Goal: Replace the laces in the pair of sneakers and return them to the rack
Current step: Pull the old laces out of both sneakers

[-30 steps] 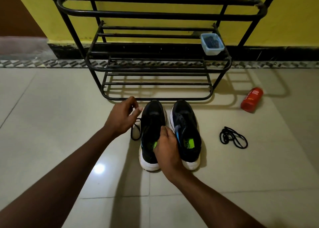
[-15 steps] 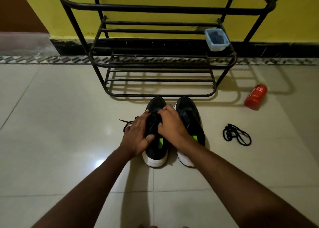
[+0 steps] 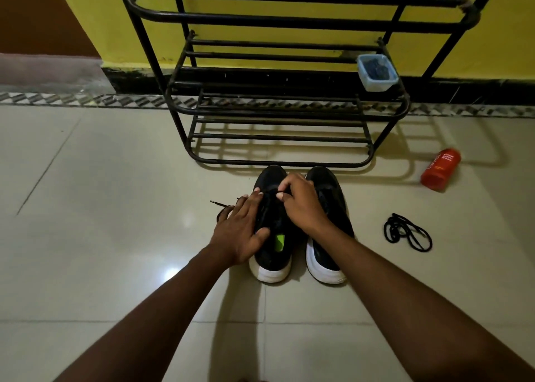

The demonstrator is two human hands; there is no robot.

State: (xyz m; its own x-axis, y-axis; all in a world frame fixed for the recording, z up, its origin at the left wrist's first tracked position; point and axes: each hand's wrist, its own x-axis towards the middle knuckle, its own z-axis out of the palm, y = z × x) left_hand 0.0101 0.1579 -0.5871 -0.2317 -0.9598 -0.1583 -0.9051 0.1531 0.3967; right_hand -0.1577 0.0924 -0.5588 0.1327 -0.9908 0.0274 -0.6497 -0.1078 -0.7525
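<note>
rack [image 3: 289, 22] at back, left sneaker [image 3: 272, 255] on floor just before it, i see both hands on it.
left hand [image 3: 240, 232] lies flat along its side, fingers straight; right hand [image 3: 302, 206] fingers curled, pinching the lace [image 3: 217, 203] at the eyelets.

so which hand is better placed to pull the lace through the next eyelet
Right. The right hand pinches the lace over the eyelets of the left sneaker; the left hand lies flat along that shoe's side, likely steadying it.
</note>
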